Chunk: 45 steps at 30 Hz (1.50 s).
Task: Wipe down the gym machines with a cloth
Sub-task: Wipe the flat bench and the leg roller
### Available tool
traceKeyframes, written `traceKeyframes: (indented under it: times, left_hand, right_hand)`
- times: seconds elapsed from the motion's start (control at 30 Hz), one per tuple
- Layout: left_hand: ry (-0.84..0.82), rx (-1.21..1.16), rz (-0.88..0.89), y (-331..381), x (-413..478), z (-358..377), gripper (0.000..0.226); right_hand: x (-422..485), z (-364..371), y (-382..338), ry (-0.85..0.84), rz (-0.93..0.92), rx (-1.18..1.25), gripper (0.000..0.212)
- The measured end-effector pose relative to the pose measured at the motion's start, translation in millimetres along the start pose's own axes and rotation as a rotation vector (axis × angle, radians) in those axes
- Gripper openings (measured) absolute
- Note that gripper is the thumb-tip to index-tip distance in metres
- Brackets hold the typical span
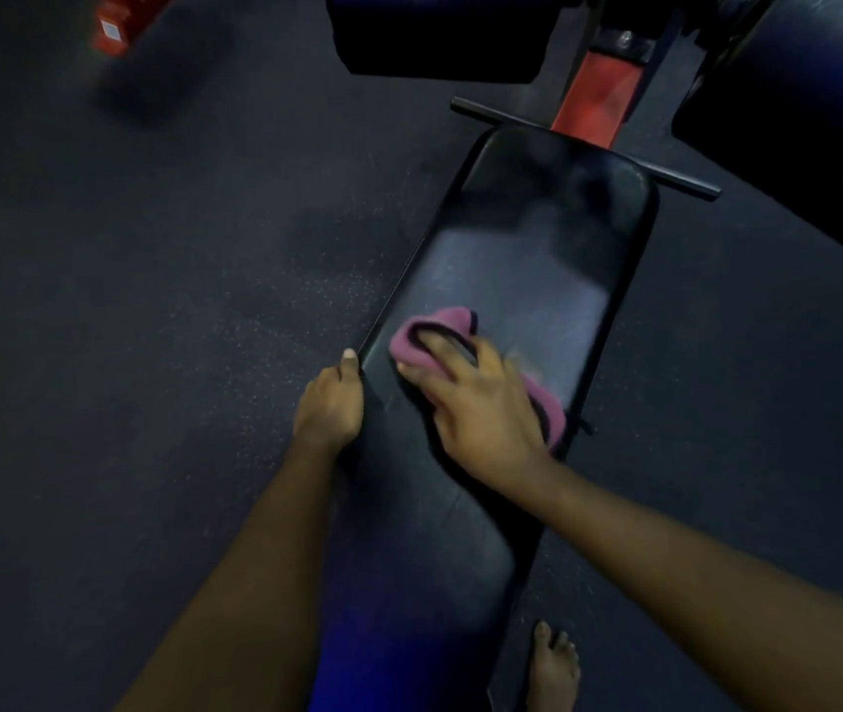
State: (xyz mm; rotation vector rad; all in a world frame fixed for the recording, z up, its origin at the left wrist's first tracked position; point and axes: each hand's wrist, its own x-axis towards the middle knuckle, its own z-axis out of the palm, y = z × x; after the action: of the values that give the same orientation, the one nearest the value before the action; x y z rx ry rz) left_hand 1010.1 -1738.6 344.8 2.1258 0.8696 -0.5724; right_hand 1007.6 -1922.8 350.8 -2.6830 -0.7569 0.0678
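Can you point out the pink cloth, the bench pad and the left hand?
pink cloth (434, 326): head view, on its bunched far end.
bench pad (527, 259): head view, bare middle of its top.
left hand (329, 411): head view, back of the hand.

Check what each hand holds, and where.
Left hand grips the left edge of the pad, thumb on top. Right hand presses the cloth flat on the pad, fingers across its middle.

Dim, bluish cast, seemingly motion-blurred, edges warped

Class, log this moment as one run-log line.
step: wiping bench pad | right hand: presses pink cloth onto pad | left hand: grips pad's left edge
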Motion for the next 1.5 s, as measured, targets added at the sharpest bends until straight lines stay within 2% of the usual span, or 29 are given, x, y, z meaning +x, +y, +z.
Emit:
traceKeyframes:
  times: [0.07, 0.13, 0.23, 0.37, 0.53, 0.6, 0.7, 0.87, 1.07, 1.17, 1.33, 1.4, 1.5]
  left_hand:
    - [0.018, 0.018, 0.022, -5, -4, 0, 0.066]
    - [0.015, 0.033, 0.034, -4, -8, 0, 0.065]
    - [0.053, 0.055, 0.038, -4, -8, 3, 0.065]
    - [0.083, 0.08, 0.044, -5, -8, 8, 0.065]
    - [0.114, 0.077, 0.041, -1, -11, 9, 0.065]
    - [0.145, 0.105, 0.03, 0, -12, 13, 0.065]
    - [0.199, 0.134, 0.042, 2, -13, 16, 0.064]
    - [0.245, 0.157, 0.068, 0, -8, 21, 0.06]
    - [0.244, 0.185, 0.062, -2, -1, 22, 0.061]
    - [0.236, 0.21, 0.053, -3, -2, 21, 0.063]
    - [0.225, 0.231, 0.05, -4, 0, 21, 0.06]
    - [0.241, 0.215, 0.045, -4, 1, 22, 0.062]
    - [0.231, 0.298, 0.068, -7, 5, 24, 0.059]
  right_hand:
    - [-35, -3, 12, -0.011, 0.09, -0.038, 0.065]
    - [-43, -11, 39, 0.012, 0.295, -0.072, 0.07]
    - [-9, -24, 79, 0.108, 0.572, -0.029, 0.063]
    - [47, -32, 85, 0.134, 0.719, 0.006, 0.054]
    - [-17, -11, 32, 0.171, 0.62, 0.02, 0.064]
    - [-50, -1, 11, 0.222, 0.739, 0.087, 0.072]
    - [-68, 7, 5, 0.307, 0.933, 0.254, 0.072]
    - [-20, -7, 60, 0.308, 1.202, 0.401, 0.065]
    - [61, -47, 183, 0.272, 1.239, 0.554, 0.065]
    - [45, -42, 166, 0.316, 1.197, 0.587, 0.066]
    - [-25, -12, 71, 0.361, 1.149, 0.513, 0.068]
    - [-25, -9, 68, 0.355, 1.179, 0.453, 0.066]
    - [13, -12, 106, 0.334, 1.248, 0.383, 0.062]
